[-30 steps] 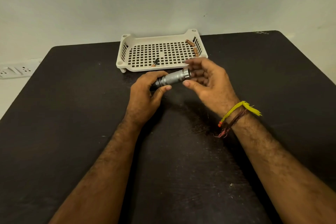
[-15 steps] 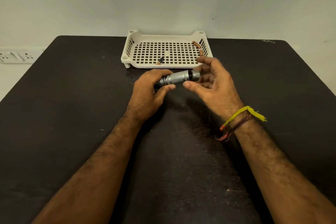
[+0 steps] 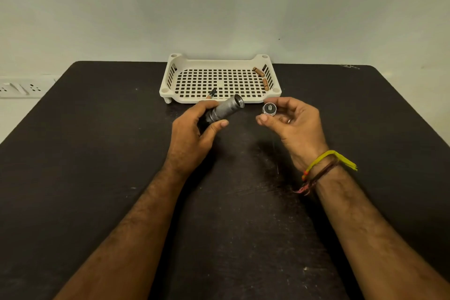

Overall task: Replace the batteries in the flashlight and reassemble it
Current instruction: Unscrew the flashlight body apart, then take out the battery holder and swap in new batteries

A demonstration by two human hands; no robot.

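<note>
My left hand grips the silver flashlight body, its open end tilted up and to the right. Held apart from it, my right hand pinches the round tail cap between thumb and fingers, the spring side facing me. Behind both hands stands a cream perforated tray. Two brown batteries lie along the tray's right wall. A small dark-tipped piece lies near the tray's front edge.
The dark table stretches wide around my arms. A white socket strip sits on the wall at the left. Behind the tray rises a plain pale wall. Thread bands circle my right wrist.
The tail cap has come off the flashlight body. My right hand has carried it away to the right, leaving a gap between cap and body. The view has tilted slightly.
</note>
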